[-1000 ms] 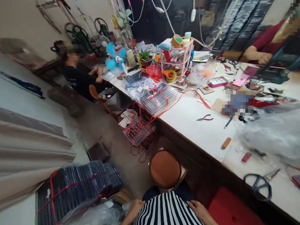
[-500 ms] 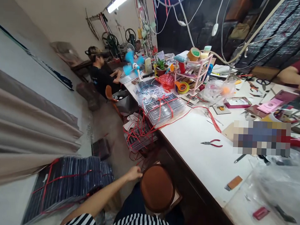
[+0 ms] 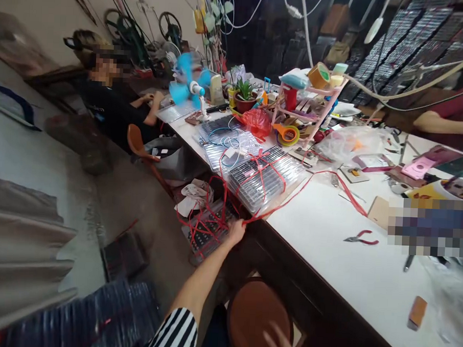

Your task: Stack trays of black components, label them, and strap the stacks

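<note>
My left hand (image 3: 236,233) reaches to the table's front edge, its fingers closed on a red plastic strap (image 3: 287,202). The strap trails right across the tabletop. Just beyond the hand, a bundle of clear-wrapped strips (image 3: 259,177) lies on the table, tied with red strap. Below and left of the hand, a second stack (image 3: 208,234) of dark dotted sheets in clear wrap sits under tangled red strap. My right hand (image 3: 281,345), smeared by motion, is low in view over the round brown stool (image 3: 258,313). Its fingers are apart and nothing shows in them.
Red-handled pliers (image 3: 362,237) and a small brown-and-metal block (image 3: 417,312) lie on the white table (image 3: 320,254). A blue fan (image 3: 191,85) and a pink rack (image 3: 314,110) stand farther back. One person (image 3: 112,102) sits far left; another person's arm (image 3: 444,121) is at right.
My left hand has moved from beside the stool up and forward to the red strap at the table edge. My right hand has come into view over the stool. The view has moved closer.
</note>
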The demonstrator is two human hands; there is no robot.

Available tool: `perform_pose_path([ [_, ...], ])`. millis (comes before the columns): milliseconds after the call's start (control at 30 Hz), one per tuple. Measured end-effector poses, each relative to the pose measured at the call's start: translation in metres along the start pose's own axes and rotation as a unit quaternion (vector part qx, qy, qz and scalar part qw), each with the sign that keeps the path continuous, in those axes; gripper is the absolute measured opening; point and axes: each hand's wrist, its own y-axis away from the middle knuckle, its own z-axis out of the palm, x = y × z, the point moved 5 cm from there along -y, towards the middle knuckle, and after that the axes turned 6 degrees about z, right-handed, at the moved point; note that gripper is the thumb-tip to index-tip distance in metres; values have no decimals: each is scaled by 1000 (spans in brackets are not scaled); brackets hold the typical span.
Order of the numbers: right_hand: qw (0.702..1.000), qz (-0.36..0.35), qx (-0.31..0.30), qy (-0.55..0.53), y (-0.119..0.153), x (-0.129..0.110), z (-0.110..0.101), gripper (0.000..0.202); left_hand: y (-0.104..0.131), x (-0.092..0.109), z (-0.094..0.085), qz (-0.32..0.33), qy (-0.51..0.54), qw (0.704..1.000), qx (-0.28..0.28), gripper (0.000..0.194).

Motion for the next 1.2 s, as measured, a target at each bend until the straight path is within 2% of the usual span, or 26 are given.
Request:
perform_pose_path([
  [67, 997, -6, -24, -69, -25, -43, 14, 57, 33, -4, 4, 65, 14, 997, -32, 31],
  [167, 968, 2, -87, -234, -56, -141, 30, 89, 96, -21, 9, 125, 17, 989, -71, 28],
  [233, 937, -25, -164, -307, -58, -209, 44, 95, 131, -37, 12, 123, 11, 989, -85, 31],
  [300, 916, -76, -232, -318, -48, -260, 56, 86, 154, -53, 14, 103, 2, 990, -93, 38],
  [333, 918, -94, -242, -299, -42, -274, 61, 79, 161, -58, 15, 93, -1, 991, -96, 41],
  [400, 948, -112, -177, -239, -37, -283, 64, 67, 168, -60, 16, 90, -2, 990, -106, 44],
  [467, 972, -114, -64, -196, -41, -279, 62, 61, 171, -50, 15, 106, 4, 987, -121, 45],
  [500, 975, -112, -25, -190, -47, -278, 63, 59, 172, -40, 14, 118, 7, 985, -129, 45],
  [533, 975, -108, -13, -192, -53, -279, 65, 56, 174, -29, 13, 133, 10, 981, -139, 45],
  [633, 967, -98, -67, -224, -72, -299, 69, 46, 180, 4, 0, 181, 13, 969, -169, 46],
  [700, 955, -108, -90, -263, -77, -322, 57, 44, 177, 16, -20, 209, 49, 954, -207, 44],
  [767, 938, -133, -81, -309, -73, -343, 32, 45, 157, 16, -52, 212, 142, 939, -228, 44],
  [800, 930, -147, -69, -331, -69, -351, 18, 45, 138, 12, -74, 199, 198, 937, -206, 46],
  [867, 914, -177, -50, -362, -56, -362, -5, 43, 83, -3, -121, 153, 260, 948, -100, 53],
  [933, 907, -198, -43, -369, -41, -367, -13, 39, 17, -12, -160, 124, 263, 957, -4, 60],
  [1000, 914, -201, -44, -350, -26, -365, -4, 36, -48, -10, -188, 106, 254, 959, 70, 51],
  [1067, 928, -186, -44, -319, -10, -353, 17, 36, -103, 2, -203, 90, 230, 963, 112, 40],
  [1133, 940, -158, -45, -300, 6, -332, 39, 39, -141, 16, -211, 78, 196, 967, 143, 39],
  [1200, 946, -112, -52, -299, 20, -303, 56, 45, -164, 28, -217, 65, 162, 970, 168, 47],
])
